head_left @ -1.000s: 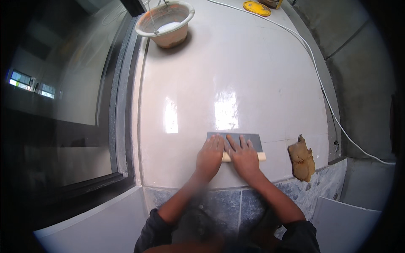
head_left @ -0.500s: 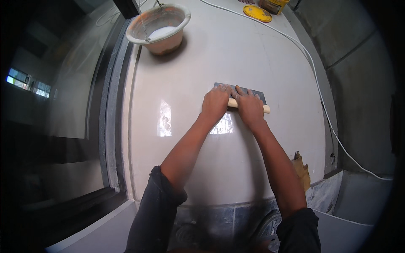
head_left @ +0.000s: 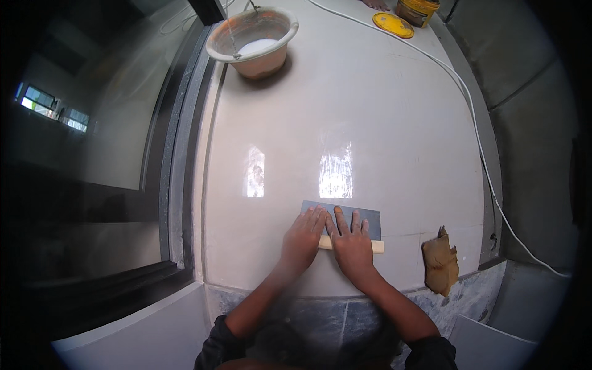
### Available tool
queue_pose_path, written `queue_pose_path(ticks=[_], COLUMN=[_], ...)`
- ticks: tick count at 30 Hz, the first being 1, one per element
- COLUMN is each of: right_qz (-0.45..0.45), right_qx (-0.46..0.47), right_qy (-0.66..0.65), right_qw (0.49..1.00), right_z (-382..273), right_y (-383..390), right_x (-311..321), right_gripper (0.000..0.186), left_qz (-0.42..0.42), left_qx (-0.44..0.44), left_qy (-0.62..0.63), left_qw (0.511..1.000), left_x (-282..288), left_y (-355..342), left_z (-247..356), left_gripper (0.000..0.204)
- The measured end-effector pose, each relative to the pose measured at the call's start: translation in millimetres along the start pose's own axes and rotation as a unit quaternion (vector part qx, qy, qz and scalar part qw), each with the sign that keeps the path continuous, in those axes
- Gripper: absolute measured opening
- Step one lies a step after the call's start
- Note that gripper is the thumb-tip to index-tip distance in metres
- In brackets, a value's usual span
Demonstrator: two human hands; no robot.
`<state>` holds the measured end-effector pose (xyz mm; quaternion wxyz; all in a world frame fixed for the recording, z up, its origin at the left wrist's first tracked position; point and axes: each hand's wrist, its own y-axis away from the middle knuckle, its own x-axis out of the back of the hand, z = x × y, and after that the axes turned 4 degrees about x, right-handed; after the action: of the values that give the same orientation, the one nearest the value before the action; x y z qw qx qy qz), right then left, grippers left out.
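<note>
Both hands bear on a wide scraper with a grey blade (head_left: 370, 222) and pale wooden handle (head_left: 375, 246), lying on the glossy pale floor (head_left: 394, 154) near its near edge. My left hand (head_left: 297, 243) grips the tool's left end, fingertips together on the blade. My right hand (head_left: 351, 250) holds it right of centre, fingers spread over the blade and palm over the handle. A torn brown piece of card or packaging (head_left: 440, 265) lies to the right.
A pale basin (head_left: 259, 61) with white material stands at back left. A dark-framed glass panel (head_left: 179, 154) borders the left. A white cable (head_left: 468, 105) runs along the right. Behind it are a yellow lid (head_left: 392, 26), a bucket (head_left: 414, 13) and another person's bare foot (head_left: 374, 4).
Half a second ago both hands and the scraper were farther up the floor; they have come back toward me, slightly nearer than a second ago.
</note>
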<state>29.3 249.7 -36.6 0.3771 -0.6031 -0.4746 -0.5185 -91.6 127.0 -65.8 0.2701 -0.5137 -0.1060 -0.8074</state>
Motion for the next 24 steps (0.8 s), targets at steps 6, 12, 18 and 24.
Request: queue_pose_path(ticks=[6, 12, 18, 24], right_qz=[-0.045, 0.021, 0.078, 0.013], right_qx=[0.0, -0.014, -0.011, 0.037], right_qy=[-0.039, -0.03, 0.065, 0.07], right_qw=[0.998, 0.999, 0.995, 0.997], right_z=[-57.7, -55.1, 62.8, 49.9], right_y=[-17.8, -66.0, -192.7, -142.1], right_x=[4.0, -10.1, 16.9, 1.0], right_gripper=[0.059, 0.06, 0.053, 0.059], left_qz=[-0.031, -0.012, 0.039, 0.017], left_qx=[0.047, 0.028, 0.001, 0.042], left_qy=[0.002, -0.047, -0.103, -0.054], left_qw=[0.998, 0.998, 0.994, 0.998], left_x=[51.9, 48.7, 22.3, 13.8], left_y=[28.0, -15.2, -192.7, -127.0], left_z=[-24.9, -64.7, -66.2, -45.0], left_gripper=[0.06, 0.059, 0.043, 0.048])
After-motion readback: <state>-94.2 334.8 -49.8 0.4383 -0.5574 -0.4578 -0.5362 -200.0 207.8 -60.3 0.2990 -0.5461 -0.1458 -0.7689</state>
